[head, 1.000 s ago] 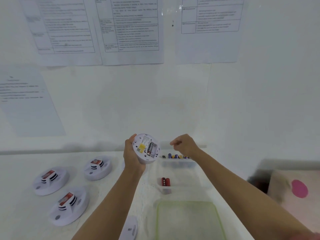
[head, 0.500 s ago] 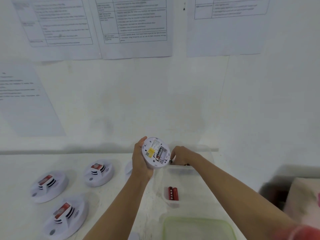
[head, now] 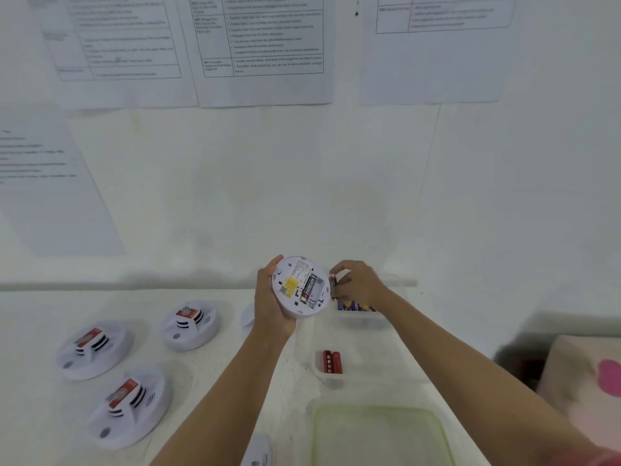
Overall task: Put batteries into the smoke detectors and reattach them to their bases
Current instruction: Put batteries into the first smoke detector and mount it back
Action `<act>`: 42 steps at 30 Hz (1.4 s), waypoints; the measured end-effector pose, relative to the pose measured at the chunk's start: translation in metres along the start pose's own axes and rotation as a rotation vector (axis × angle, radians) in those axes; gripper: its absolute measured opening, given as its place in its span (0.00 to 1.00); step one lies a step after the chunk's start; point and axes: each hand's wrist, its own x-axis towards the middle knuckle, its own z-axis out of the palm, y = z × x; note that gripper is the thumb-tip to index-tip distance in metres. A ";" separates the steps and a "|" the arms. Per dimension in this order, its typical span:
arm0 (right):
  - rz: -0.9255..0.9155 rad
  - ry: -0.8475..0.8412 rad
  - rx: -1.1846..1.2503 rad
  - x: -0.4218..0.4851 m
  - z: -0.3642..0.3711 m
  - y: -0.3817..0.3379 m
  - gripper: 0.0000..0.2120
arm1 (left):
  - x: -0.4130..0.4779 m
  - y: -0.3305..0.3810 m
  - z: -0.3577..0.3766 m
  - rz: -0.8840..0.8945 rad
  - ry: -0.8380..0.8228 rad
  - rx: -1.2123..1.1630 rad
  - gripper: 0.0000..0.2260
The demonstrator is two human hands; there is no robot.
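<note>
The second battery is best seated beside the one already fitted, polarity matched to the empty slot. The smoke detector (head: 300, 286) is held above the table, underside up, by the left hand (head: 270, 309), clasped round its rim. A dark battery (head: 334, 283) is pinched in the right hand (head: 358, 284) over the battery container (head: 364, 319).

Printed sheets (head: 262, 48) on the white wall (head: 268, 183); green-rimmed lid (head: 379, 435) on the table (head: 33, 415).
</note>
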 end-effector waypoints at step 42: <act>-0.241 0.254 -0.108 -0.165 0.010 -0.049 0.18 | -0.106 0.006 0.027 -0.116 -0.016 -0.032 0.11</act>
